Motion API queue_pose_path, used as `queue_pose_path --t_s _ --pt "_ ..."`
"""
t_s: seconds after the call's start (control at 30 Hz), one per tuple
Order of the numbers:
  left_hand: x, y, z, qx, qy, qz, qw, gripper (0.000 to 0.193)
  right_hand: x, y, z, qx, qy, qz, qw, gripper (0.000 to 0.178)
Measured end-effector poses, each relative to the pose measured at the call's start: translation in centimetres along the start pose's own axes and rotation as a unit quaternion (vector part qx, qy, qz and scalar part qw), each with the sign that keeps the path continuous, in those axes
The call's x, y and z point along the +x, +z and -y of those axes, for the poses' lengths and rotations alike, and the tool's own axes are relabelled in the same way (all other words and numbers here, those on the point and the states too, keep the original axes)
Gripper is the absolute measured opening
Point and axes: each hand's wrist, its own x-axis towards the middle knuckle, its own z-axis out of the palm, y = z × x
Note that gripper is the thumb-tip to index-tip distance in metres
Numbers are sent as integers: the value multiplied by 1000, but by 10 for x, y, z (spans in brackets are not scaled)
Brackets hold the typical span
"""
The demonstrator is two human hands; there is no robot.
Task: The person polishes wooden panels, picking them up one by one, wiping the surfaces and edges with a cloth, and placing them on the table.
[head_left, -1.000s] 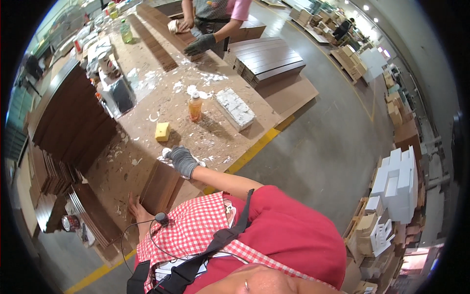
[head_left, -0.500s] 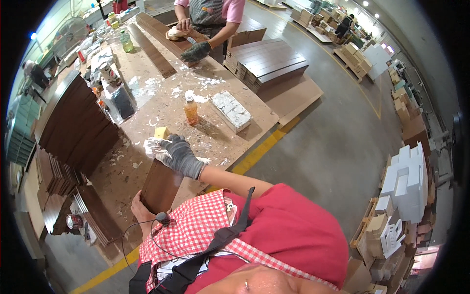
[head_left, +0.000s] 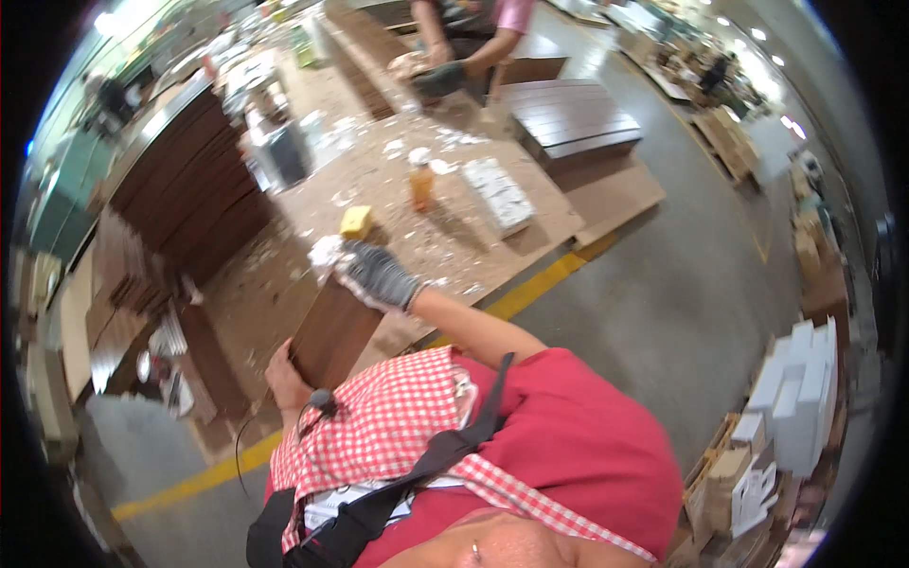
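Note:
A dark brown wooden board [head_left: 333, 327] lies in front of me at the near side of the worktable. My bare left hand [head_left: 287, 377] grips its left edge near my apron, with part of the fingers out of sight. My right hand [head_left: 381, 275], in a grey knit glove, is closed on a crumpled white rag [head_left: 329, 254] at the board's far end. Just beyond the rag sits a yellow sponge-like block [head_left: 356, 222]. Farther off stand a bottle of orange liquid [head_left: 421, 182] and a whitish, paint-smeared block [head_left: 498, 195].
Tall stacks of brown boards [head_left: 189, 175] rise on the left of the worktable [head_left: 379, 180], which is littered with white scraps. Across it a co-worker's gloved hand [head_left: 440, 79] works over a long board. More boards [head_left: 573, 118] are stacked at the right, beside the grey floor.
The view has shifted, so the table sits farther right and higher. My right hand with the rag remains by the board's far end. The co-worker's hands have come closer together.

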Motion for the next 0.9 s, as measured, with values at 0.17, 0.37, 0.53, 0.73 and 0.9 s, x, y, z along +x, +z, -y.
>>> queue_pose_path --t_s 0.17,0.37,0.53,0.73,0.9 --pt "14 -33 5 -11 140 8 990 106 -6 36 -5 140 194 -36 970 27" --pt "12 -52 51 -22 153 4 988 112 10 45 -12 515 496 -128 687 24" --pt "23 -53 53 -54 183 13 981 109 22 49 36 397 300 -57 865 32" --pt "20 -56 94 -44 69 85 993 74 22 73 73 144 389 40 909 45" --pt "44 -85 59 -21 179 128 975 109 3 57 62 222 336 -67 913 41"
